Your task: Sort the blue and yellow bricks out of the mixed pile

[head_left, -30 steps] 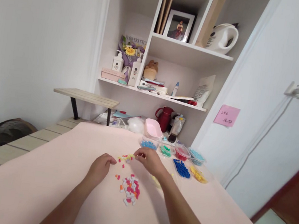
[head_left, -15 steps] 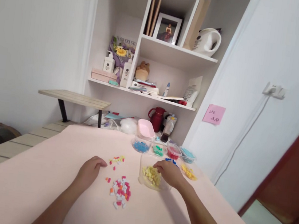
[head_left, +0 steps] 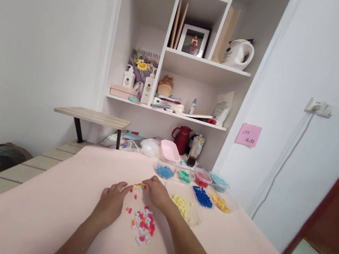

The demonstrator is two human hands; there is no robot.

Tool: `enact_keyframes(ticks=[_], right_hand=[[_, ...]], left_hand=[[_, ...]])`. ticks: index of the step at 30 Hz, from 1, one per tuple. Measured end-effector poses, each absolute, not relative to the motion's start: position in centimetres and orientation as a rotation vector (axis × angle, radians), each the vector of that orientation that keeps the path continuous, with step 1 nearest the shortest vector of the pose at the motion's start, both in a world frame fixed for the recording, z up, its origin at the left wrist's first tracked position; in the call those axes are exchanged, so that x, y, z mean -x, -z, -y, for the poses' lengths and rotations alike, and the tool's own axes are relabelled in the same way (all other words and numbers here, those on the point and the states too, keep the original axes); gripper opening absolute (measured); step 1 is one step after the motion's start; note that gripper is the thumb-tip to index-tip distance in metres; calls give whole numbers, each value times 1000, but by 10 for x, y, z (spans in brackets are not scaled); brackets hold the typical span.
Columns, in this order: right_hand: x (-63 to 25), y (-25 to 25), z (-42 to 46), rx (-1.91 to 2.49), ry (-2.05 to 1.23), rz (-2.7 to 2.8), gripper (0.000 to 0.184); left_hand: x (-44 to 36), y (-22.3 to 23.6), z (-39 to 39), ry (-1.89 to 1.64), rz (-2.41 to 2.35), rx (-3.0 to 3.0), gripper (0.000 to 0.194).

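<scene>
A small cluster of yellow, pink and white pieces [head_left: 139,187] lies on the pink tabletop between my two hands. My left hand [head_left: 112,203] is at its left edge, open, with the fingers apart and nothing visible in them. From the right, my right hand [head_left: 157,193] reaches over the cluster's edge, fingers stretched out and apart at the pieces. Nearer to me lies a larger pile of white, pink and orange pieces [head_left: 144,223]. Under and beyond my right forearm stands a clear shallow container with pale yellow pieces [head_left: 180,205].
Clear tubs hold blue [head_left: 164,171], green [head_left: 184,176], red [head_left: 202,178] and light blue pieces [head_left: 219,179]. Dark blue pieces [head_left: 202,196] and orange-yellow pieces [head_left: 221,202] lie in containers at right. A pink box [head_left: 170,150], red jug [head_left: 182,140] and bottle [head_left: 195,152] stand behind.
My right hand has moved left from the container of pale yellow pieces to the small cluster. My left hand has come closer to that cluster. The view has shifted slightly.
</scene>
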State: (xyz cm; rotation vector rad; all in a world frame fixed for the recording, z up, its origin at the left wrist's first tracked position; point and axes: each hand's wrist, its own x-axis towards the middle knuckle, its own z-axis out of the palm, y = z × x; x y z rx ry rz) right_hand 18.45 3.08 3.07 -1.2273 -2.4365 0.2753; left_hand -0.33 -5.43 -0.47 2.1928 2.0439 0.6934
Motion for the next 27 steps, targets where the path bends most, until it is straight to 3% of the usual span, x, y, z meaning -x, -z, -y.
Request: enact_keyframes(ticks=[6,10,15,27], right_hand=[[-175,-14,-30,1195,-298,2409,37],[-184,-13,-28,1141,-435,2292,40],[-190,-19,-24,1283,-360,2223,33],[-194,-32,-12,1309,-390,2376,28]], left_hand=[[0,1,59,-643,-2037,-2194,65],[2,3,55,-793,-2036,-2094,54],[7,10,46,-917,-2034,-2029,45],[8,6,45,-904,-2020,-2061,36]])
